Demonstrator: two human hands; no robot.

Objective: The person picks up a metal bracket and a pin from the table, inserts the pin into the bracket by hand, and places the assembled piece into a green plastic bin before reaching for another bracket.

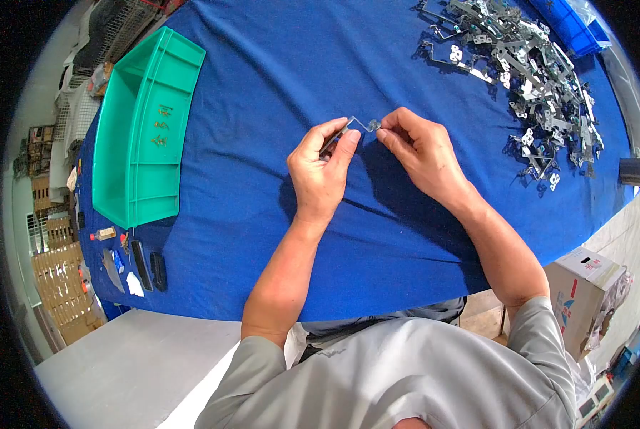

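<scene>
Between my two hands, over the middle of the blue cloth, is a small bent metal bracket (360, 124). My left hand (320, 168) pinches one end of it between thumb and fingers, and part of the piece is hidden in the grip. The fingertips of my right hand (421, 146) are closed on the other end, near a small curled tip. A large heap of similar metal brackets (541, 79) lies at the upper right of the table, with a few pieces spread at its near edge.
A green plastic bin (166, 168) stands on the left of the blue cloth (263, 86). Small items, including a black knife-like tool (141, 264), lie at the lower left edge. A blue bin (577, 32) is at the top right; a cardboard box (577, 293) sits beside the table.
</scene>
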